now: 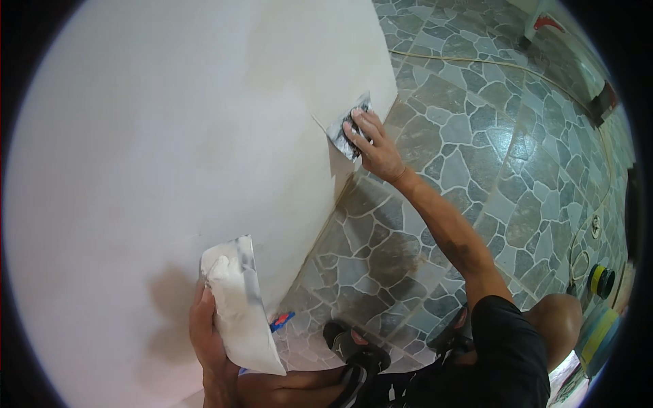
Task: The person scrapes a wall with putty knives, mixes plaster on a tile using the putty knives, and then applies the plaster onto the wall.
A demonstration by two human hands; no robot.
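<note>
A: By what is the view mostly being filled?

B: By the pale wall (156,136), at the left and top. To its right the stone-patterned floor (442,126) is being shown, and part of that is being covered by the right forearm (449,224).

A: And where is the larger tool being held?

B: The wide board (249,268) is being held low in front of the wall, left of the floor's edge. Its long axis is being kept nearly up and down the view, the lower end tilted to the right. A thick layer of white paste (238,309) is being carried on its face, and a grey strip is being left bare along the upper right side.

A: How are the hands being used?

B: The board is being gripped at its left side by the left hand (206,319). By the right hand (379,151), fingers spread narrowly, a smaller metal blade (340,134) is being held near the wall's right edge. Its long axis is being slanted from lower left to upper right. Whether the wall is being touched cannot be told.
</note>
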